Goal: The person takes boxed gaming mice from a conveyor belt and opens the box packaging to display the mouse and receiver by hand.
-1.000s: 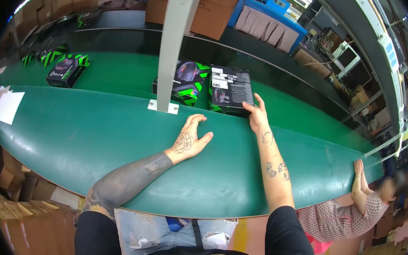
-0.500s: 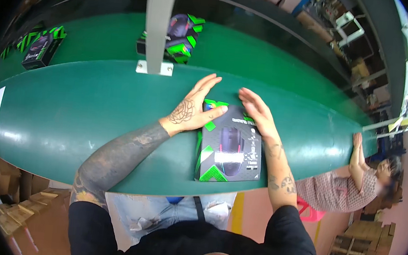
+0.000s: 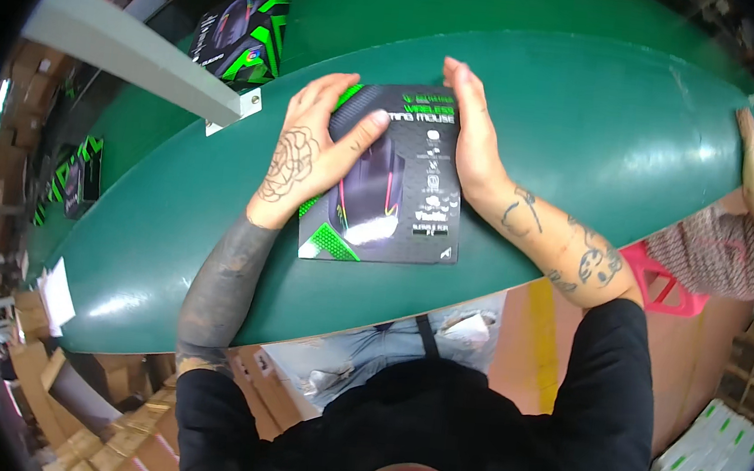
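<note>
A black and green computer mouse box (image 3: 417,198) with a mouse pictured on its front is between my two hands, over the green bench. My left hand (image 3: 309,143) grips its left side, the thumb lying across the upper face and the fingers along the upper left edge. Against the right edge presses my right hand (image 3: 477,141), its fingers stretched toward the far corner. Whether the box rests fully on the bench or is slightly raised, I cannot tell.
Beyond the bench edge (image 3: 586,40), more mouse boxes (image 3: 242,32) lie on a green surface. A grey metal post (image 3: 131,53) is fixed at the far left. White paper (image 3: 56,295) hangs at the left end. A person (image 3: 731,238) sits at the right near a pink stool (image 3: 663,281).
The view has turned, so the bench and post appear tilted. Both hands have closed in on the box's sides, and it looks larger and farther from the near edge.
</note>
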